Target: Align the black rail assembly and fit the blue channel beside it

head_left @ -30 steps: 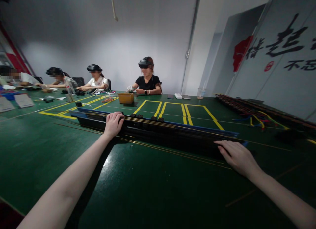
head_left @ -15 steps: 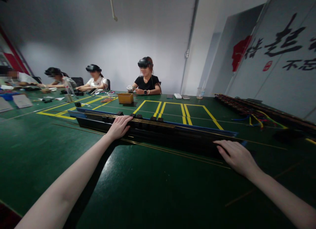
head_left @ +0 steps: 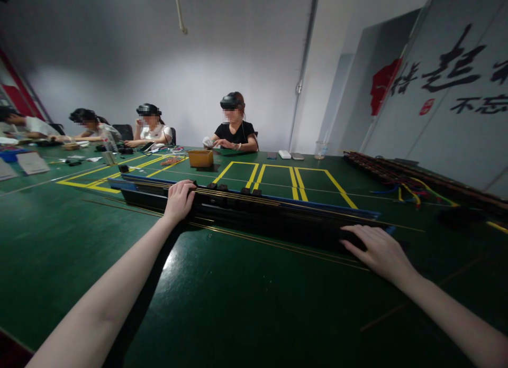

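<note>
1. Between the two hands, a long black holder [head_left: 273, 220] with a blue strip [head_left: 317, 204] along its far edge lies lengthwise on the green table [head_left: 238, 315]; the left hand [head_left: 181, 200] is on its top towards one end, the right hand [head_left: 375, 250] at the other end. Contact so far apart would probably keep so long a piece from swivelling.

2. From beside the left hand towards the right, thin brass-coloured rods [head_left: 238, 196] run along the holder's top, perhaps laid lengthwise so that their whole span is supported. Black blocks [head_left: 223, 190] stand just beyond them.

3. Nearer the body than the holder, between the hands, more loose rods [head_left: 214, 231] lie on the table, roughly parallel to it and within easy reach.

4. On the left, the arm stretches well forward, with the fingers bent together over the holder's top. I cannot tell whether they pinch a rod.

5. On the right, the forearm angles inward, palm down, fingers side by side and slightly bent, thumb parted below them. The holder is too dark there to tell whether its edge is gripped.

6. Beyond the left hand sits a yellow box [head_left: 200, 158], with a co-worker [head_left: 237, 132] behind it.
</note>
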Demonstrator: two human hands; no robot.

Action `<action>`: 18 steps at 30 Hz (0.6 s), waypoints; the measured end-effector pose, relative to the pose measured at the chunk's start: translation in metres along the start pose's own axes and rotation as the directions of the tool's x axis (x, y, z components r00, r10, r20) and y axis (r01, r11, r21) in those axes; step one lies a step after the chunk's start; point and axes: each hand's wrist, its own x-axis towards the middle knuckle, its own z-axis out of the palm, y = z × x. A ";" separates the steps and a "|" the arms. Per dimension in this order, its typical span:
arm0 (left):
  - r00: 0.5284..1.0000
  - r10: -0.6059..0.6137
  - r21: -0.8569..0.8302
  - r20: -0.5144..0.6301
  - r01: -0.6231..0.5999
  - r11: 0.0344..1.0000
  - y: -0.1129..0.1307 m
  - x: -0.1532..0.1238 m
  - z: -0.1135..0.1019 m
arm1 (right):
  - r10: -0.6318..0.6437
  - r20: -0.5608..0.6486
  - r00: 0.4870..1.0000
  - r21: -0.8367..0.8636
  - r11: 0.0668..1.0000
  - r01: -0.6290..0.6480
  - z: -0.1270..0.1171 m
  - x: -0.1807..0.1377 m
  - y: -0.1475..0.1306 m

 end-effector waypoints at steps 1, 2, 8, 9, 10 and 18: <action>1.000 -0.006 0.003 0.000 0.006 1.000 0.000 0.000 0.000 | -0.014 -0.006 1.000 -0.002 1.000 0.014 0.000 0.000 0.000; 1.000 0.000 0.005 0.008 -0.001 1.000 0.000 -0.001 0.000 | -0.026 -0.014 1.000 -0.004 1.000 0.026 0.000 0.000 0.000; 0.949 0.264 -0.056 0.170 -0.258 0.964 0.012 -0.001 -0.001 | -0.062 -0.027 0.998 -0.015 0.998 0.061 0.000 0.000 0.002; 0.933 0.302 -0.076 0.196 -0.293 0.953 0.015 -0.001 -0.001 | -0.068 -0.029 0.997 -0.023 0.997 0.067 0.000 0.000 0.003; 0.921 0.326 -0.092 0.213 -0.313 0.945 0.017 0.000 -0.002 | -0.075 -0.032 0.997 -0.029 0.997 0.074 0.000 0.000 0.003; 0.947 0.276 -0.081 0.164 -0.266 0.961 0.020 0.001 -0.004 | -0.041 -0.015 0.999 -0.009 0.999 0.041 -0.003 0.002 -0.002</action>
